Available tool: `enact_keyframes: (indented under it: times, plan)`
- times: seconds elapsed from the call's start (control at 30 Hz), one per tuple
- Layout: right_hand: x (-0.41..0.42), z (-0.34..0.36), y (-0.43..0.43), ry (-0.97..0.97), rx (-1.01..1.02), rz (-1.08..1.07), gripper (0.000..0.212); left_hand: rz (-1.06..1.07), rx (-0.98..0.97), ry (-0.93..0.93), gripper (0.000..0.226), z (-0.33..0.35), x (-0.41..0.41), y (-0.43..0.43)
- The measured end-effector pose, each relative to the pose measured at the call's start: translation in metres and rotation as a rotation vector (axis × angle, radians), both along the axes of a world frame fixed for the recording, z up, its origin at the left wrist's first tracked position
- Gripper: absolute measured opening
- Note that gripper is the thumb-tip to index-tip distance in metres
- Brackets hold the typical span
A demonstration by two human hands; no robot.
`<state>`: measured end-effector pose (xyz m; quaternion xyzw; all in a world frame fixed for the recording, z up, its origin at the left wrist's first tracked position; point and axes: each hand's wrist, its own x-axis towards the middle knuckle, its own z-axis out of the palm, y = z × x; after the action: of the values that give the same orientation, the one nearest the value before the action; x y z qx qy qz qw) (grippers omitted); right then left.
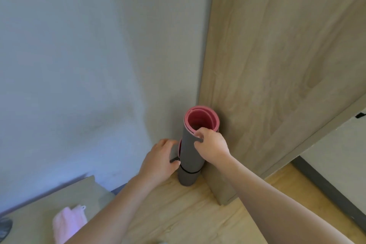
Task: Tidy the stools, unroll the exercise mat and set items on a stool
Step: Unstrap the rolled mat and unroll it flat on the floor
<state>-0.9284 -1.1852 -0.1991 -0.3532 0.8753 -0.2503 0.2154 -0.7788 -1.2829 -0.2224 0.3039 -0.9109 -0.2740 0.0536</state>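
Rolled exercise mat (191, 156), grey outside and pink inside, stands upright on the wood floor (198, 210) in the corner between the pale wall (89, 65) and a wood-grain panel (277, 65). Right hand (213, 145): fingers curled, pinching the upper black strap (198, 140) just below the roll's open top. Left hand (160, 161) is at the roll's left side, thumb on the lower black strap (188, 172); a firm grip cannot be confirmed. Beige stool (49, 200) at lower left carries a pink cloth (68, 222).
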Motion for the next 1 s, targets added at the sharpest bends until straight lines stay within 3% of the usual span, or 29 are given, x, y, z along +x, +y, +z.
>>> enact_keyframes:
  times: [0.17,0.37,0.57,0.73,1.0]
  plan:
    - [-0.029,-0.010,-0.039,0.035,0.070,-0.017,0.047,-0.015,0.066,-0.017,0.058,-0.012,-0.035,-0.045]
    - [-0.049,-0.029,-0.087,-0.032,0.293,0.020,0.063,-0.086,0.106,-0.033,0.058,-0.027,-0.061,-0.093]
    - [-0.052,-0.057,-0.116,-0.120,0.450,-0.007,0.050,-0.156,0.161,-0.075,0.055,-0.049,-0.078,-0.129]
    - [-0.054,-0.066,-0.115,-0.107,0.518,-0.048,0.024,-0.179,0.186,-0.108,0.057,-0.068,-0.088,-0.140]
    - [-0.031,-0.065,-0.097,-0.045,0.576,-0.054,0.030,-0.309,0.182,-0.114,0.045,-0.085,-0.092,-0.128]
